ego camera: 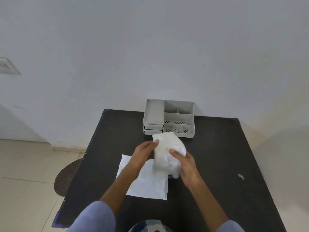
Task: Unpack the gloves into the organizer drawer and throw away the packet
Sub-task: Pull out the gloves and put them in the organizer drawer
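A bunched wad of thin white gloves (pixel 167 151) is held above the black table (pixel 217 156). My left hand (pixel 143 153) pinches its upper left side with the thumb on top. My right hand (pixel 185 164) grips its right side. Under my left forearm a flat white packet (pixel 147 183) lies on the table. The grey organizer (pixel 168 118) stands at the table's far edge against the wall, with two small drawers (pixel 153 128) pushed in at its lower left. I cannot tell how many gloves are in the wad.
The organizer's top holds several open compartments and perforated trays. A small white scrap (pixel 241 176) lies on the table at the right. A dark round woven object (pixel 66 176) sits on the tiled floor left of the table. A white wall rises behind.
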